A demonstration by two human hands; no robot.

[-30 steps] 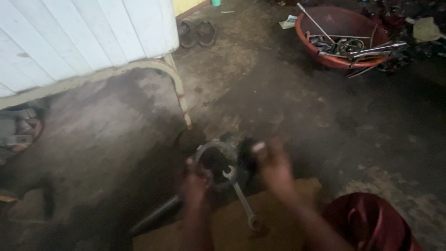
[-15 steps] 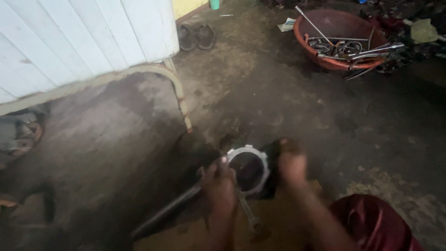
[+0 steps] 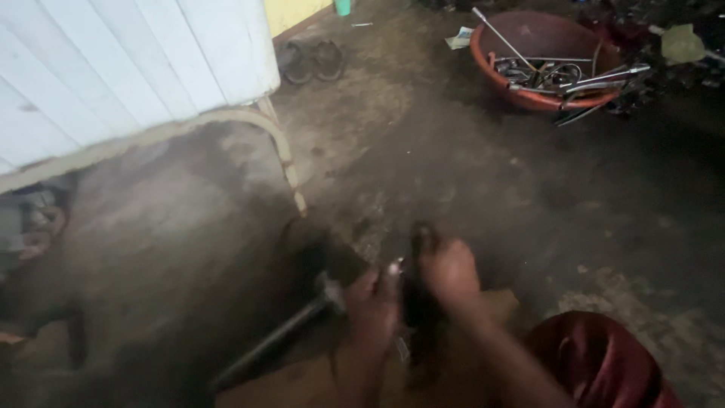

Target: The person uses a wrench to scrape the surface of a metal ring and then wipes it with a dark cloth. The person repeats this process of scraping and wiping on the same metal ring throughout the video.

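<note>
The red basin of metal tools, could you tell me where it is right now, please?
In the head view the red basin sits on the floor at the top right, far beyond both hands, with a pair of dark sandals to its left near the white panel.

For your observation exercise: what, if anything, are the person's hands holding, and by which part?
Both the left hand and right hand grip a dark metal part near its top end; blur hides exactly where the fingers sit.

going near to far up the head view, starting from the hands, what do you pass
hands on a dark part → stained concrete floor → pair of sandals → green cup at the top edge
</note>
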